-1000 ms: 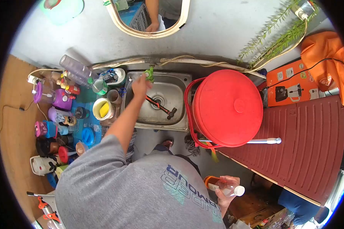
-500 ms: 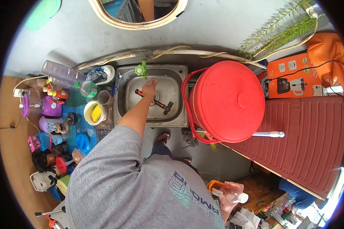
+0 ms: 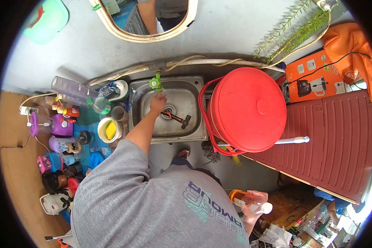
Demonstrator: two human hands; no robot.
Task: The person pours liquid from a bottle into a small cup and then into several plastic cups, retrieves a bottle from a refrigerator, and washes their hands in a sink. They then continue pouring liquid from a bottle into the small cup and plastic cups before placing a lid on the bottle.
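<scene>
My left hand [image 3: 158,103] is under the green faucet [image 3: 156,82], over the metal sink [image 3: 203,124]. Its fingers look spread, with nothing held between them. Below it in the basin lies a hammer [image 3: 178,119] with a black and orange handle, partly beside the drain. At the lower right, my right hand [image 3: 252,213] is wrapped round a clear bottle [image 3: 252,202] with a white cap and orange liquid inside.
Left of the sink are a white tub [image 3: 104,135] with a yellow sponge, bottles and a purple blender [image 3: 62,125]. A red lidded bucket [image 3: 248,111] stands to the right, beside a maroon panel [image 3: 301,144]. Part of another person [image 3: 332,206] shows at the lower right.
The camera view has shifted slightly. My left hand has moved a little left relative to the hammer, uncovering more of the drain. My right hand still holds the bottle.
</scene>
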